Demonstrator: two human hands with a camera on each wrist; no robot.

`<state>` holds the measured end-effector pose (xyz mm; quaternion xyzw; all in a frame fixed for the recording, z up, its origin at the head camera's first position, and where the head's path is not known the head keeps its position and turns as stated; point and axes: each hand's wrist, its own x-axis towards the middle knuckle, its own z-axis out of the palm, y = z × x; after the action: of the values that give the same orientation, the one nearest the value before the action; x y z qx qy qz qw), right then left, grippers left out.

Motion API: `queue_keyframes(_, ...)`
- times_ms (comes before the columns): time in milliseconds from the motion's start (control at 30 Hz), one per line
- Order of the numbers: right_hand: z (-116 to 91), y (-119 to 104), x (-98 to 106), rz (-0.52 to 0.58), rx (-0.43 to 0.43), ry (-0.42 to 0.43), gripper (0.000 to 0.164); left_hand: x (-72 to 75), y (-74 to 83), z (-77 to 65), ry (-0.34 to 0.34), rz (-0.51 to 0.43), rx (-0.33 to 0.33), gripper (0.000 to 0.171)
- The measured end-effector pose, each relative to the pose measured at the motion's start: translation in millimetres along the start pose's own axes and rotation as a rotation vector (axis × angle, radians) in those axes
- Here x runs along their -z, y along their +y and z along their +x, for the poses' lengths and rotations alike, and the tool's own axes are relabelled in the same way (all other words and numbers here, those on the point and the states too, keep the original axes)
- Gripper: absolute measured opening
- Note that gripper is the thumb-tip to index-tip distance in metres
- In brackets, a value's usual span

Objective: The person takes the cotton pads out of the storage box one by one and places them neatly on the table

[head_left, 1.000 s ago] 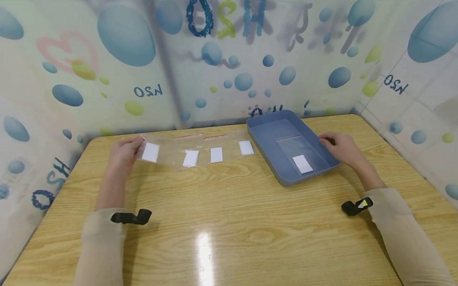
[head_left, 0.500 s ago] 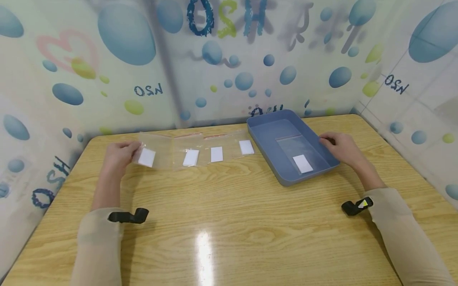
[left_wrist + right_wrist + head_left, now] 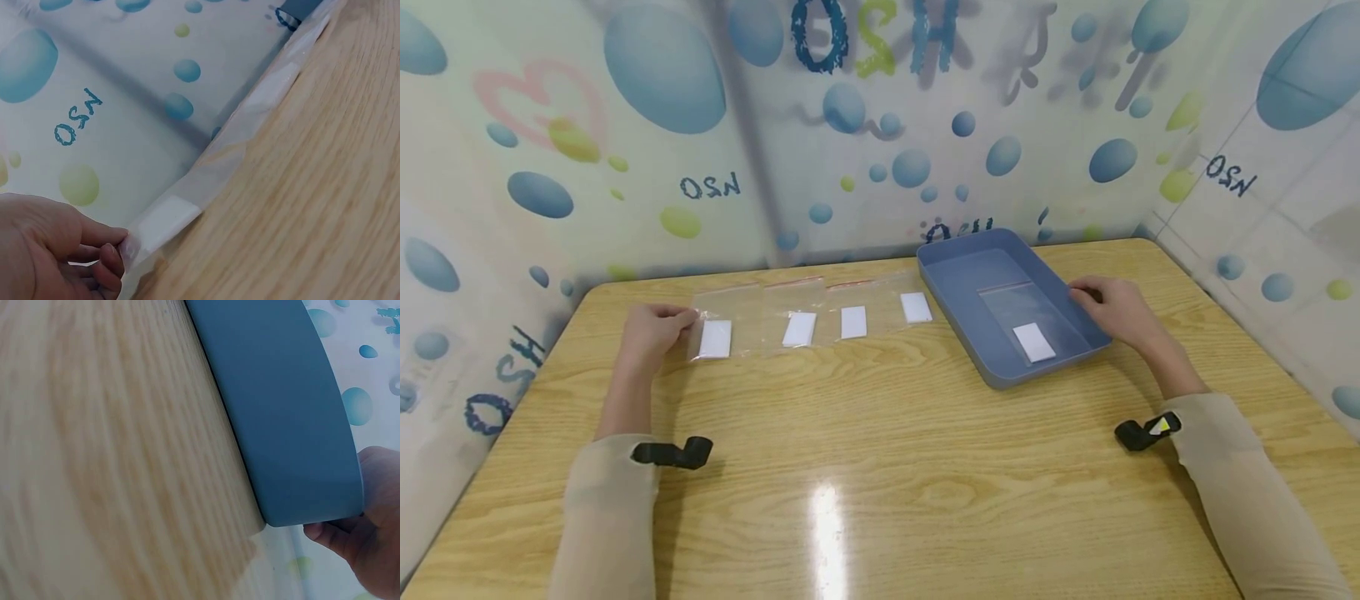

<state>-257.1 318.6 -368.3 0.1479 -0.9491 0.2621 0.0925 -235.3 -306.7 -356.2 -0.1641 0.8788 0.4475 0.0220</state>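
Observation:
My left hand pinches the left edge of a clear zip bag that has a white card inside. In the left wrist view, thumb and fingertips meet at the corner of this zip bag, which stretches low along the table. Several similar bags with white cards, such as this zip bag, continue the row to its right. My right hand grips the right wall of a blue-grey tray; the right wrist view has the fingers curled at the tray's end. Inside the tray lies another carded zip bag.
The wooden table ends at a wall printed with blue bubbles just behind the row and tray. The rightmost bag on the table reaches close to the tray's left wall. Each sleeve carries a black wrist camera.
My left hand has shifted left and settled lower, drawing the leftmost zip bag out from its neighbour and straightening it into line. The right hand and the tray stay put.

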Motion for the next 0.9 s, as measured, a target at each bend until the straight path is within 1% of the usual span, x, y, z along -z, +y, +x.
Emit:
queue_keyframes(167, 0.0, 0.4, 0.0, 0.004, 0.008, 0.001, 0.027, 0.1, 0.6, 0.1, -0.009, 0.03, 0.019, 0.048)
queue_keyframes(333, 0.4, 1.4, -0.2, 0.006, 0.008, -0.001, 0.027, -1.3, -0.4, 2.2, -0.004, 0.051, 0.029, 0.046)
queue_keyframes(533, 0.5, 1.4, -0.5, 0.004, 0.007, 0.001, 0.028, 0.1, -2.4, 2.9, 0.002, 0.055, 0.011, 0.045)
queue_keyframes(667, 0.2, 1.3, -0.7, 0.009, 0.008, 0.003, 0.028, 1.6, -2.7, 3.6, -0.002, 0.02, 0.032, 0.047)
queue_keyframes(767, 0.2, 1.7, -0.9, 0.009, 0.008, 0.005, 0.028, 2.3, -2.7, 4.5, -0.005, -0.023, 0.061, 0.05)
queue_keyframes(900, 0.1, 2.1, -1.3, 0.004, 0.011, 0.009, 0.027, 2.3, -2.3, 4.7, -0.001, -0.078, 0.083, 0.055)
